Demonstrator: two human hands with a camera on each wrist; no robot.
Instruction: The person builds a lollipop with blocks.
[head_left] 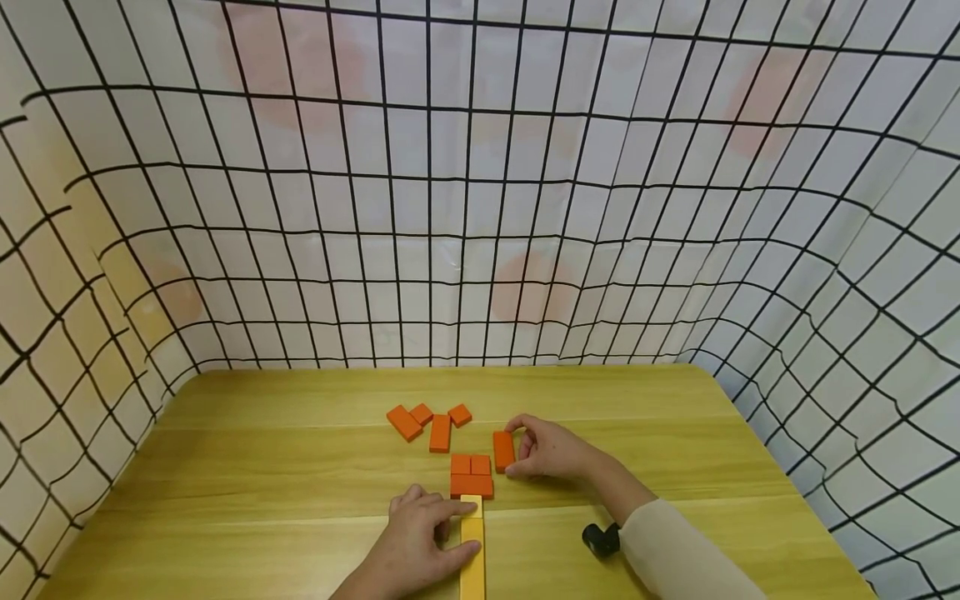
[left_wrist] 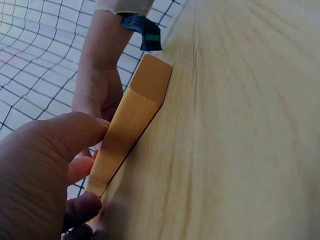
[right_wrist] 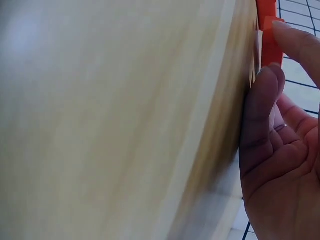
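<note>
A column of yellow blocks (head_left: 472,575) lies along the wood-grain table, a small paler one at its far end. My left hand (head_left: 420,537) is at its left side, index fingertip on the small block and thumb on the longer one. In the left wrist view the thumb touches the side of the yellow block (left_wrist: 127,117). Just beyond the column, several orange blocks (head_left: 471,485) sit together. To their right, my right hand (head_left: 551,450) pinches an orange rectangular block (head_left: 503,452) between thumb and index finger at its two ends. The right wrist view shows this orange block (right_wrist: 271,47) partly behind fingers.
Several loose orange blocks lie farther back, among them a rectangular one (head_left: 440,433), a tilted one (head_left: 405,423) and a small one (head_left: 461,414). A black wrist device (head_left: 602,540) is at the right sleeve. Black grid netting (head_left: 450,277) over white sheeting surrounds the table.
</note>
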